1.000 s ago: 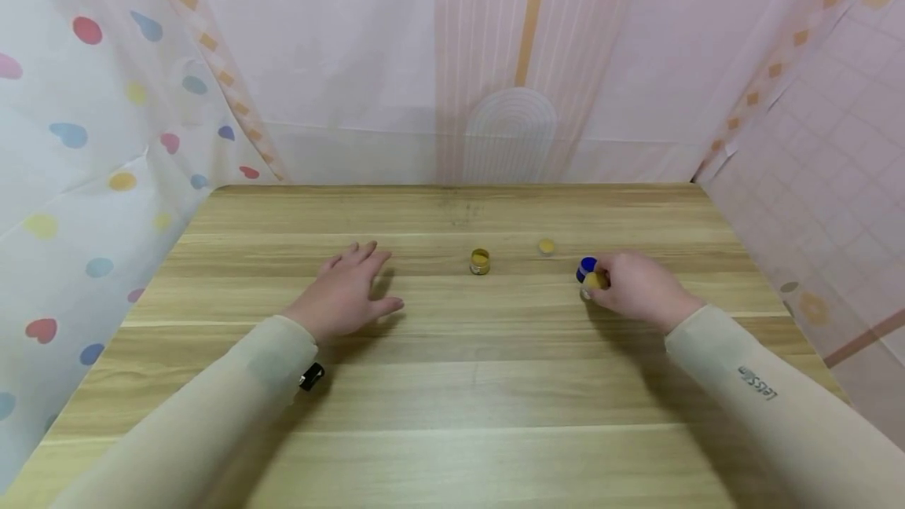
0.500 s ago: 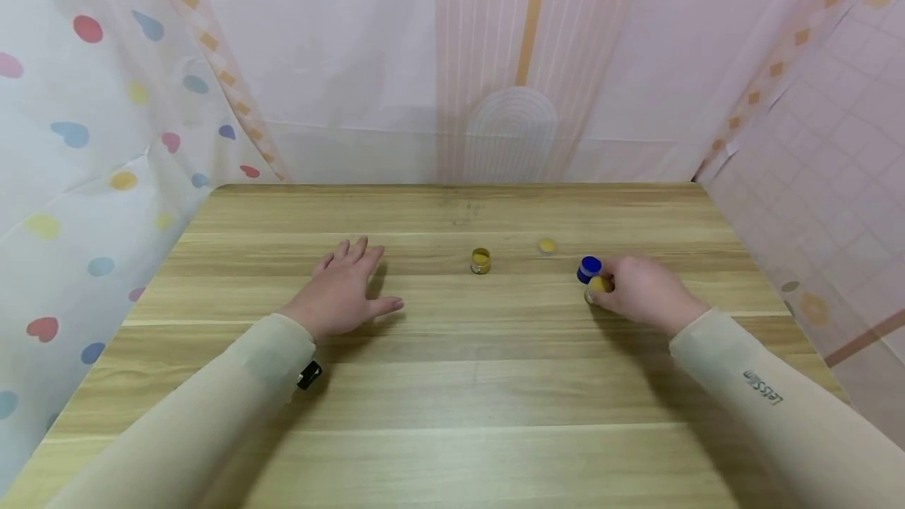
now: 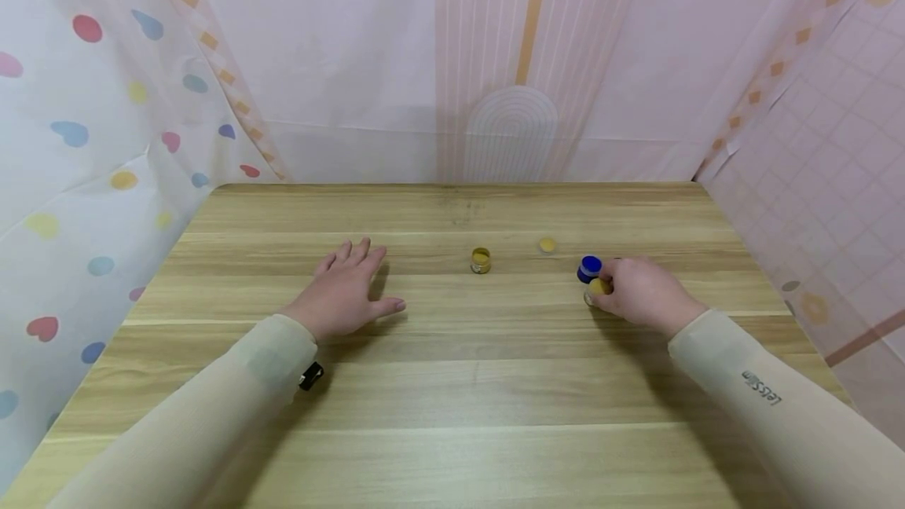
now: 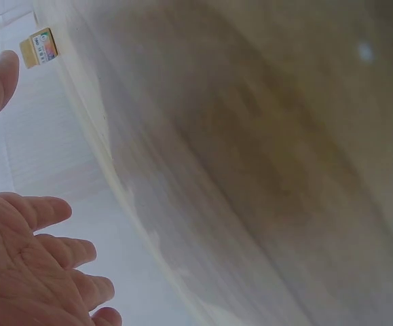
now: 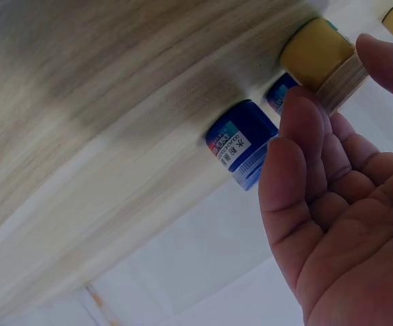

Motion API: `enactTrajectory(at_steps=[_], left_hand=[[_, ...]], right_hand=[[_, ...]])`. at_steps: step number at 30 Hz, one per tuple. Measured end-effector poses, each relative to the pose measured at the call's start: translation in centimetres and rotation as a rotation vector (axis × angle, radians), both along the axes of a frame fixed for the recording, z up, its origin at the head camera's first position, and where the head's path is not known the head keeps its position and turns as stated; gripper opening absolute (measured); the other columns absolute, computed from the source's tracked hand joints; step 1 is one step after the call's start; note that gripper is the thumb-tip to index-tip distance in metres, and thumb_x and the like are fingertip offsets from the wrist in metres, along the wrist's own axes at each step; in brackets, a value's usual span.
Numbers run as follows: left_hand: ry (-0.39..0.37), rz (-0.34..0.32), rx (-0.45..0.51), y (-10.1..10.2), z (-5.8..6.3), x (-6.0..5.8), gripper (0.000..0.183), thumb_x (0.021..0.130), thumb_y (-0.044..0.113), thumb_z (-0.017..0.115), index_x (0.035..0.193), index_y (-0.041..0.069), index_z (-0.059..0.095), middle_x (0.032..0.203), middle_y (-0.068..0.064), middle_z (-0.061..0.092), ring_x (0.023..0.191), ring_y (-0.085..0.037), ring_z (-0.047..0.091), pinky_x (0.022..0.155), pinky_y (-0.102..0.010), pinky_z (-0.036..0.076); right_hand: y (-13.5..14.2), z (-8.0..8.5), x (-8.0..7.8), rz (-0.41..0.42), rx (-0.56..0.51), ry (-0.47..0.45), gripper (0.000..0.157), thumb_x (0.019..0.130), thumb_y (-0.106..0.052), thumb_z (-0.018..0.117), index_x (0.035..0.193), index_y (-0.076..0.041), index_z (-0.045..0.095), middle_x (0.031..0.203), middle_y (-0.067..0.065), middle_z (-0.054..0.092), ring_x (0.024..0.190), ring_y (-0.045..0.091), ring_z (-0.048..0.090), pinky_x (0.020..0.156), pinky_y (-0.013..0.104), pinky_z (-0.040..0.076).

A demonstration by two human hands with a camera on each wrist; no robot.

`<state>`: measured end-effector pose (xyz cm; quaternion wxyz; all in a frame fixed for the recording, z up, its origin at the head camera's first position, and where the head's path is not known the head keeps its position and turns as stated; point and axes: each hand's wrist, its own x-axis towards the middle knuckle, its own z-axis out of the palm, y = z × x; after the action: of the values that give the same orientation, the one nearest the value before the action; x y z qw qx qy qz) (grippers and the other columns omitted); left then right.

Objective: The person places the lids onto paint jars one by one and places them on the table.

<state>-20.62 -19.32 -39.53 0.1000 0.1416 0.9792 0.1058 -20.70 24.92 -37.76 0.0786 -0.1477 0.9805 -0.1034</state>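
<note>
Toward the right of the table, my right hand [image 3: 646, 293] pinches a small yellow paint jar [image 5: 316, 56] between thumb and fingers at its ribbed lid. Close beside it stands a blue paint jar [image 5: 244, 139] with a printed label. A second blue jar [image 5: 279, 92] shows behind the fingers in the right wrist view; in the head view the hand hides nearly all of it. My left hand [image 3: 339, 289] holds nothing, palm down over the table with fingers spread. Between the hands stands an uncapped yellow paint jar [image 3: 481, 261], with a round yellow lid [image 3: 547, 245] to its right.
The wood-grain table [image 3: 452, 383] ends at a patterned cloth backdrop [image 3: 339, 69] behind and on both sides. A small black piece [image 3: 311, 375] sits at the left wrist.
My right hand has shifted slightly right with the yellow jar, and more of the near blue jar shows. The left hand stays almost where it was.
</note>
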Motion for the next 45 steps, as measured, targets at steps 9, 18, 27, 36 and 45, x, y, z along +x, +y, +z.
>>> enactTrajectory(at_steps=[9, 18, 27, 36, 45], left_hand=[[-0.008, 0.003, 0.003, 0.0, 0.0, 0.1, 0.104, 0.096, 0.07, 0.061, 0.167, 0.005, 0.022, 0.174, -0.027, 0.009, 0.16, -0.053, 0.004, 0.127, -0.069, 0.006], [-0.014, 0.008, 0.008, -0.2, -0.2, 0.2, 0.105, 0.095, 0.069, 0.063, 0.167, 0.006, 0.021, 0.174, -0.027, 0.009, 0.16, -0.053, 0.002, 0.127, -0.07, 0.005], [-0.019, 0.007, 0.02, -0.2, -0.4, 0.3, 0.105, 0.094, 0.07, 0.063, 0.167, 0.006, 0.022, 0.173, -0.028, 0.009, 0.159, -0.055, 0.003, 0.126, -0.071, 0.005], [-0.023, 0.003, 0.019, 0.0, -0.4, 0.5, 0.105, 0.094, 0.07, 0.064, 0.167, 0.007, 0.022, 0.174, -0.027, 0.009, 0.159, -0.055, 0.002, 0.126, -0.071, 0.004], [-0.022, 0.008, 0.013, 0.0, -0.3, 0.6, 0.105, 0.094, 0.07, 0.064, 0.168, 0.008, 0.022, 0.174, -0.026, 0.008, 0.16, -0.053, 0.002, 0.126, -0.071, 0.005]], right_hand=[[-0.3, 1.5, 0.2, -0.043, 0.0, 0.0, 0.041, 0.097, -0.036, 0.074, 0.07, -0.014, 0.052, 0.061, -0.004, 0.042, 0.056, 0.014, 0.041, 0.053, 0.03, 0.032], [-1.4, 2.8, -1.4, -0.046, -0.008, -0.003, 0.045, 0.1, -0.033, 0.069, 0.126, 0.004, 0.068, 0.103, 0.016, 0.076, 0.085, 0.025, 0.07, 0.08, 0.046, 0.058], [-2.9, 3.3, -3.4, -0.03, 0.012, -0.046, 0.056, 0.101, -0.031, 0.068, 0.143, 0.004, 0.058, 0.131, 0.026, 0.07, 0.119, 0.04, 0.068, 0.104, 0.057, 0.052], [-3.6, 3.2, -5.2, -0.007, 0.043, -0.04, 0.057, 0.1, -0.03, 0.069, 0.145, 0.002, 0.058, 0.126, 0.022, 0.073, 0.111, 0.035, 0.069, 0.103, 0.056, 0.053], [-4.6, 2.8, -6.5, 0.003, 0.059, -0.052, 0.056, 0.099, -0.031, 0.07, 0.146, -0.003, 0.059, 0.14, 0.021, 0.067, 0.119, 0.035, 0.066, 0.112, 0.056, 0.047]])
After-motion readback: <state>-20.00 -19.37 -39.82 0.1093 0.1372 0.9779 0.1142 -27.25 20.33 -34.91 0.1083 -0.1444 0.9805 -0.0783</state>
